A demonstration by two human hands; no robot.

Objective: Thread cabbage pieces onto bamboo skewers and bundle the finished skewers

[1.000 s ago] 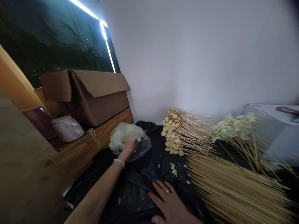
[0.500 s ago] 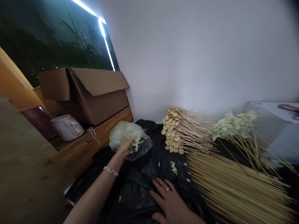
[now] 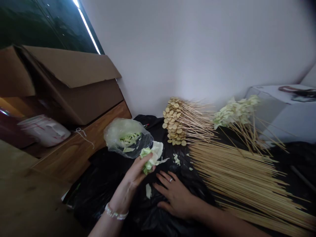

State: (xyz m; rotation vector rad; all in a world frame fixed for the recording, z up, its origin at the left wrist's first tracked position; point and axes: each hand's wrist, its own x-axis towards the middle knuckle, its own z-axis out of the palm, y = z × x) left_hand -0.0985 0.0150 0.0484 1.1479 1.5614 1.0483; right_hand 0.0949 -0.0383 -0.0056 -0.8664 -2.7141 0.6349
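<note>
A bunch of pale green cabbage leaves (image 3: 157, 152) is gripped in my left hand (image 3: 139, 168), in front of a clear plastic bag (image 3: 115, 131) that holds more cut cabbage (image 3: 130, 139). My right hand (image 3: 174, 194) lies with fingers spread on the black plastic sheet (image 3: 158, 220), holding nothing. One loose cabbage piece (image 3: 148, 191) rests on the sheet between my hands. Small scraps (image 3: 176, 159) lie beyond my right fingers. To the right spreads a large pile of bare wooden skewers (image 3: 242, 177).
Skewers with round pale slices (image 3: 174, 121) stand near the wall, beside skewered cabbage (image 3: 235, 112). A white box (image 3: 276, 102) is at right. An open cardboard box (image 3: 81, 98) and a white jar (image 3: 45, 130) sit on the left.
My left hand has come out of the bag and back toward me with cabbage leaves. A loose piece now lies on the sheet. The view has shifted; my right hand still rests spread.
</note>
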